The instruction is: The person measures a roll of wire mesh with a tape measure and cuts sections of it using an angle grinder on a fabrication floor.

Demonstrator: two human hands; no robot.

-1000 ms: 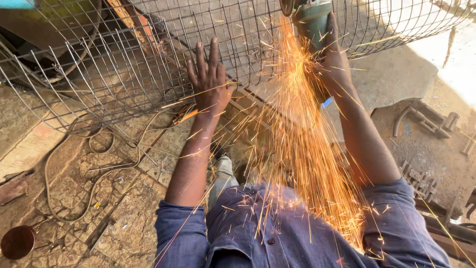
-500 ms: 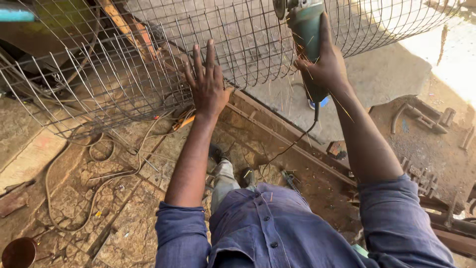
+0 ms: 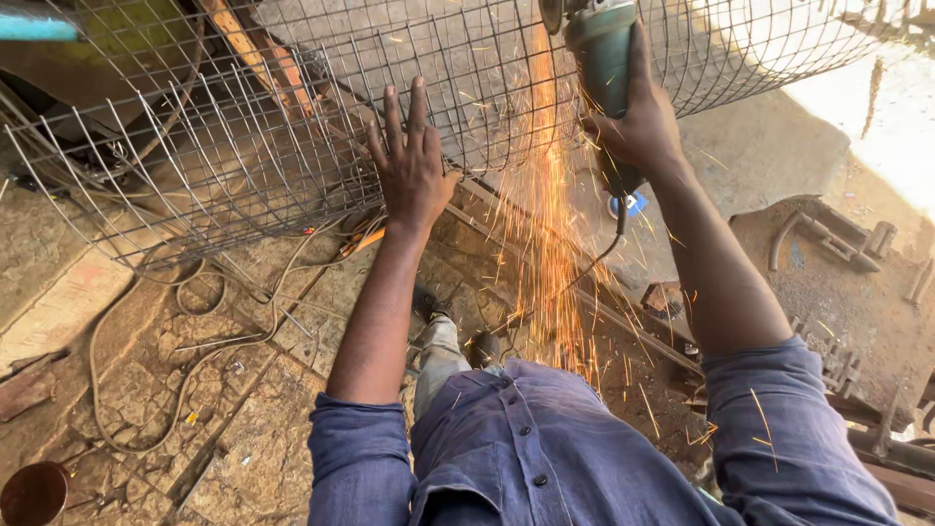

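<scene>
A green angle grinder (image 3: 602, 58) is held upright against a roll of grey wire mesh (image 3: 292, 127), its disc at the top edge of view meeting the wire. Orange sparks (image 3: 545, 234) stream downward from the contact point. The mesh is a square grid, curved into a wide cylinder lying sideways on the ground.

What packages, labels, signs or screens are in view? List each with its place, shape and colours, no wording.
Label: a small blue and white patch below the right hand, beside the cord of the green angle grinder; its shape is too small to tell.
Marking: a faint reddish smudge on the pale slab at the left, below the wire mesh; it may be only a stain.
No packages or screens show.
</scene>
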